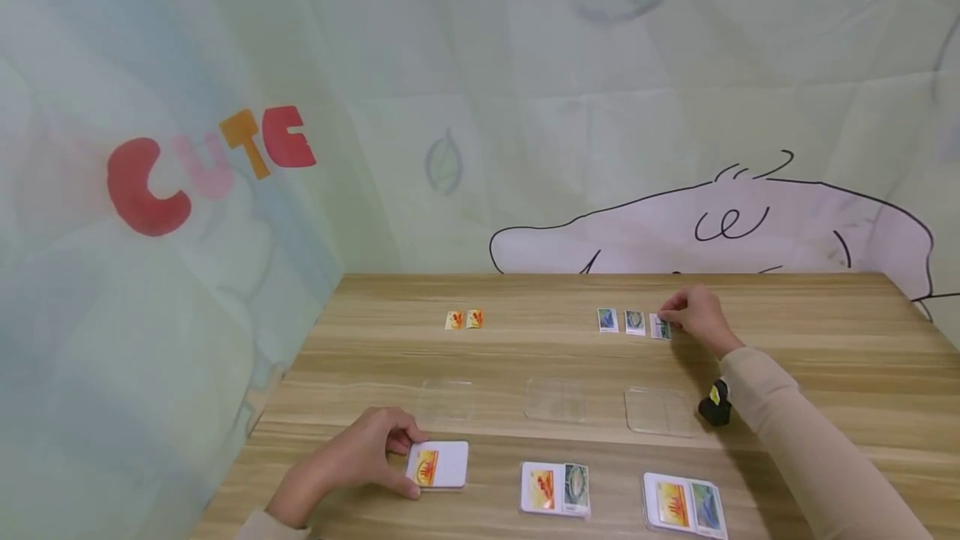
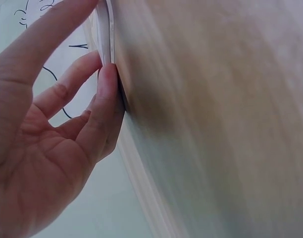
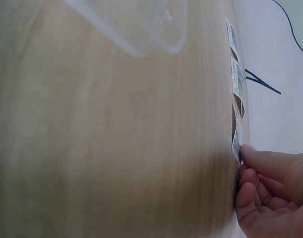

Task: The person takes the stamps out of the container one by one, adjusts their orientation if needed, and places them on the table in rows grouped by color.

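Note:
My right hand (image 1: 699, 319) is at the far side of the table, pinching the edge of a small postage stamp (image 1: 659, 327). That stamp (image 3: 236, 141) is the nearest of a row of three in the right wrist view; its perforated neighbour (image 3: 237, 82) curls up slightly. At the front left, my left hand (image 1: 372, 455) holds a white card (image 1: 452, 464) by its left side, thumb at the near corner and fingers at the far one. An orange-yellow stamp (image 1: 427, 467) lies on the card's left half. In the left wrist view the card (image 2: 106, 34) appears edge-on between thumb and fingers.
Two more white cards (image 1: 529, 507) (image 1: 681, 528) lie to the right, each bearing an orange stamp and a green-blue one. Three clear plastic covers (image 1: 555, 401) form a row behind. Two orange stamps (image 1: 476, 319) lie far left. A small black object (image 1: 715, 407) sits beside the right sleeve.

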Motion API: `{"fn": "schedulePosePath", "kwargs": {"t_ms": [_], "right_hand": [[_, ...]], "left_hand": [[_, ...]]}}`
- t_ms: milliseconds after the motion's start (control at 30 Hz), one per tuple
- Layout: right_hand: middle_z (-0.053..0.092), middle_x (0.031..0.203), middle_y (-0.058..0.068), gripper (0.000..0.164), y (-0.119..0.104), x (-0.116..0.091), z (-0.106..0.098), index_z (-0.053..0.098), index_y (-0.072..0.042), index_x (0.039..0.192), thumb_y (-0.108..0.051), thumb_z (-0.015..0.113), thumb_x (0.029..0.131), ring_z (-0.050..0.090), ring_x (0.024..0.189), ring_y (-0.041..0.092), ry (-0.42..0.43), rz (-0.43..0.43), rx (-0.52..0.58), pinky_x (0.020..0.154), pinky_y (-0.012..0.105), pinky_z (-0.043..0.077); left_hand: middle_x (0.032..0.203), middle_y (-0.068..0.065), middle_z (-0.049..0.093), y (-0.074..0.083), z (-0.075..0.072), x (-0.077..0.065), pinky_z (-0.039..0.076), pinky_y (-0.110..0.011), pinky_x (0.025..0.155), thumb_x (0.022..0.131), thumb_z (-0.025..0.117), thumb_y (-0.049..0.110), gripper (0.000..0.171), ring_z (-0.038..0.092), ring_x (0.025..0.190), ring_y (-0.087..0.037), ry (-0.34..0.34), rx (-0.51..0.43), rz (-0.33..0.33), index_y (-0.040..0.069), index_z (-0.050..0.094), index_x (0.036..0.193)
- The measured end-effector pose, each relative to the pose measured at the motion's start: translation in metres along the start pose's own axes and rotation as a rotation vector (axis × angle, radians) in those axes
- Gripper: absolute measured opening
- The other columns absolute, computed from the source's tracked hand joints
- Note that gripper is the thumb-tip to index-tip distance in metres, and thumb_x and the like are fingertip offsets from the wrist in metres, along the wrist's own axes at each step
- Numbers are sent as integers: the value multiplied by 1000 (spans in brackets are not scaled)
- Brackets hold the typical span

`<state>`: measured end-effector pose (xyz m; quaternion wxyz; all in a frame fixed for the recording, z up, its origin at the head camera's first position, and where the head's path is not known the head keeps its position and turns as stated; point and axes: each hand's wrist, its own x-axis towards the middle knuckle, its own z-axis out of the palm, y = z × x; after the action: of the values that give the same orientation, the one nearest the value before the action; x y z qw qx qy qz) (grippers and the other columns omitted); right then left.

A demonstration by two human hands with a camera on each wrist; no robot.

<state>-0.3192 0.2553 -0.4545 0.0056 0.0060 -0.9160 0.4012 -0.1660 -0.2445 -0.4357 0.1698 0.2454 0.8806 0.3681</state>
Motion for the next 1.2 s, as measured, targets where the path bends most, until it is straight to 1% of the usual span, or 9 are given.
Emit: {"fn": "schedulePosePath", "kwargs": {"t_ms": [167, 433, 633, 900, 1200], "right_hand": [[64, 84, 14, 11, 1, 1, 0, 68, 12, 94, 1, 70, 90, 52, 73, 20, -14, 11, 34, 60, 26, 46], [61, 80, 9, 15, 3, 2, -5, 67, 13, 98, -1, 68, 93, 52, 70, 17, -42, 17, 99, 58, 25, 46], [62, 81, 7, 21, 6, 3, -8, 65, 13, 105, -5, 66, 95, 53, 71, 16, -63, 22, 142, 59, 24, 47], [63, 78, 5, 24, 7, 3, -9, 64, 16, 107, -5, 67, 95, 54, 68, 13, -83, 17, 200, 58, 23, 48], [64, 80, 6, 27, 4, 2, -11, 63, 17, 109, -5, 66, 95, 54, 67, 12, -102, 29, 211, 57, 24, 49]], "left_hand": [[97, -1, 63, -1, 0, -1, 54, -27, 76, 63, 96, 21, 48, 59, 84, -12, 3, 5, -5, 5, 68, 98], [99, -2, 63, -1, 0, 0, 55, -28, 77, 63, 96, 21, 47, 60, 86, -12, 6, -14, -4, 5, 68, 98], [99, -2, 63, 1, -1, -1, 55, -28, 77, 63, 96, 21, 47, 61, 86, -12, 6, -13, -1, 5, 68, 98], [97, -2, 63, 3, -1, -1, 55, -27, 76, 63, 96, 21, 47, 60, 85, -13, 4, -5, -5, 4, 69, 98], [97, -2, 63, 2, -1, -2, 55, -28, 76, 63, 96, 22, 49, 60, 85, -13, 6, -1, -3, 4, 69, 100]]}}
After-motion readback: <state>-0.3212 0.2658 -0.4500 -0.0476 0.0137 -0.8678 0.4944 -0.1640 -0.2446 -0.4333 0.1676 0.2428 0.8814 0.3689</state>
